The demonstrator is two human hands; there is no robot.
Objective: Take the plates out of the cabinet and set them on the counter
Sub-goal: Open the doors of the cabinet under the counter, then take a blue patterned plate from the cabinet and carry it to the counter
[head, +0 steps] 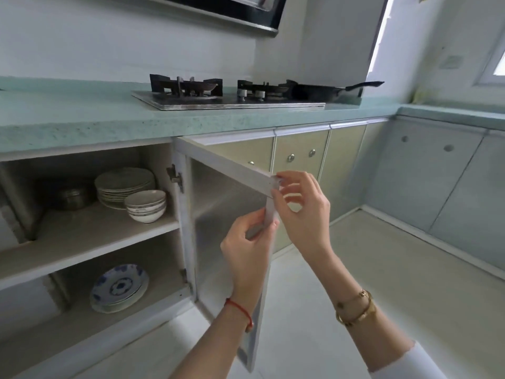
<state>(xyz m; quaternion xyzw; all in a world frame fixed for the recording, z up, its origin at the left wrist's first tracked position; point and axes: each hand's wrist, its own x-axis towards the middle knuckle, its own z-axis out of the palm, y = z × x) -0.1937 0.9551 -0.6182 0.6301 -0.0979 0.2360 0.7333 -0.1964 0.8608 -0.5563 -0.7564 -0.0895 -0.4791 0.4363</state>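
The cabinet door (226,222) stands swung out to the right. My left hand (248,242) grips its free vertical edge and my right hand (300,212) pinches the top corner of that edge. On the upper shelf (90,242) sits a stack of pale plates (124,187) with a stack of white bowls (146,205) in front of it. On the cabinet floor lie blue-patterned plates (119,288), stacked and tilted. The green counter (82,119) runs above the cabinet.
A gas hob (226,97) sits on the counter with a black pan (328,90) on its right burner. A metal pot (72,198) stands behind the plates. Closed cabinet doors (300,160) run to the right. Pale floor lies below.
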